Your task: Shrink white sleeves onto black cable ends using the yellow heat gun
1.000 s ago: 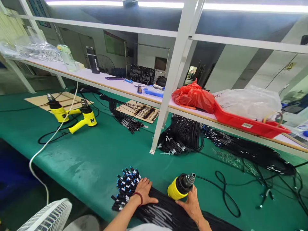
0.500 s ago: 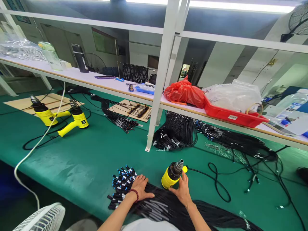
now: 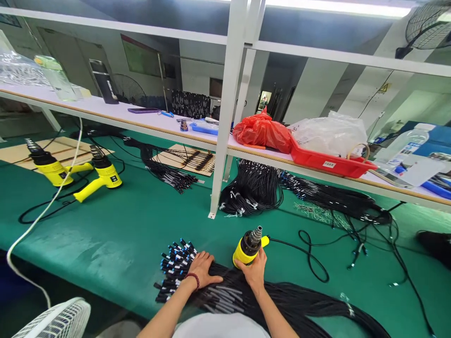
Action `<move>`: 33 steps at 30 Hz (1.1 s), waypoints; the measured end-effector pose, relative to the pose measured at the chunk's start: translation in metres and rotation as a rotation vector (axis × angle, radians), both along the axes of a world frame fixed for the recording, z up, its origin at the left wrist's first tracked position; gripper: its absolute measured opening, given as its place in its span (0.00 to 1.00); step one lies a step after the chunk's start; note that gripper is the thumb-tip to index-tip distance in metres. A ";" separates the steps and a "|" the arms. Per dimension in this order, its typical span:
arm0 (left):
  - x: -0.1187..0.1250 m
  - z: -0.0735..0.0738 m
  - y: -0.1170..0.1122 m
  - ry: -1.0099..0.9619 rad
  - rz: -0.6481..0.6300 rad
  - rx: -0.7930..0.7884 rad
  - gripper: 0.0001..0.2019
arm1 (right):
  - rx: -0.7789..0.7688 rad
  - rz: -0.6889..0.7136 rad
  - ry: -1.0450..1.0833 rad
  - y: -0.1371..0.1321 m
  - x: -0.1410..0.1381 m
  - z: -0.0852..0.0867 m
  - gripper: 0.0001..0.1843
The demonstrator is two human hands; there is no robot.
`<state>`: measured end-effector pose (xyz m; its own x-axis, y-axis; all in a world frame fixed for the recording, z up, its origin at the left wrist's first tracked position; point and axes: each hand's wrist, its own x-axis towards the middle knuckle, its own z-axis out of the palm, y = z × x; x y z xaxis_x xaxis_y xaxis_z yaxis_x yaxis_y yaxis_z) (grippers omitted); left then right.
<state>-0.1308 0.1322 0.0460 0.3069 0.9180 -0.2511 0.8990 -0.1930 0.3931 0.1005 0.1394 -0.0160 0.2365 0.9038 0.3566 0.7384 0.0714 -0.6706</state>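
Since the earlier frame, the yellow heat gun (image 3: 247, 249) has tilted so its handle stub shows, clamped in the right hand (image 3: 254, 273) above the black cable bundle (image 3: 225, 295). Its long axis slants up, nozzle pointing forward-up. The left hand (image 3: 200, 270) lies open on the cables; the fingers hide the gun's lower body.

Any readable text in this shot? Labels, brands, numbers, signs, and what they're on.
White label on the red tray: too small to read.
Black label on the nearer benchtop heat gun: too blurred to read.
Lettering on the black flask: too blurred to read.
Yellow warning triangle: no words legible.
Nothing else legible.
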 end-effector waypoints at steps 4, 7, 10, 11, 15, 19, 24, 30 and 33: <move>-0.008 0.003 0.007 -0.041 -0.010 -0.063 0.31 | -0.051 0.061 0.011 0.006 0.016 -0.001 0.42; -0.019 0.009 0.016 -0.080 -0.002 -0.094 0.30 | -0.093 0.101 0.014 0.007 0.028 0.000 0.41; -0.028 0.013 0.020 -0.100 0.024 -0.092 0.29 | -0.129 0.176 0.014 0.007 0.038 0.002 0.43; -0.030 0.014 0.019 -0.102 0.034 -0.093 0.29 | -0.139 0.202 0.015 0.007 0.041 0.003 0.44; -0.028 0.013 0.013 -0.100 0.052 -0.099 0.31 | -0.179 0.275 0.028 0.007 0.046 0.003 0.45; -0.024 0.009 0.006 -0.105 0.047 -0.076 0.26 | -0.185 0.286 0.049 -0.004 0.042 -0.004 0.45; -0.024 0.010 0.004 -0.147 0.011 0.004 0.11 | -0.158 0.100 0.086 -0.040 0.038 -0.021 0.38; -0.010 0.005 0.004 -0.164 0.004 0.084 0.12 | -0.207 0.225 0.066 -0.061 0.039 -0.009 0.29; 0.007 -0.002 0.000 -0.160 -0.049 0.095 0.16 | -0.218 0.266 0.048 -0.060 0.038 0.007 0.31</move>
<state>-0.1240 0.1326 0.0441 0.3805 0.9184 -0.1082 0.8150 -0.2778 0.5085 0.1384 0.0796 -0.0092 -0.0062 0.9898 0.1422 0.6801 0.1085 -0.7250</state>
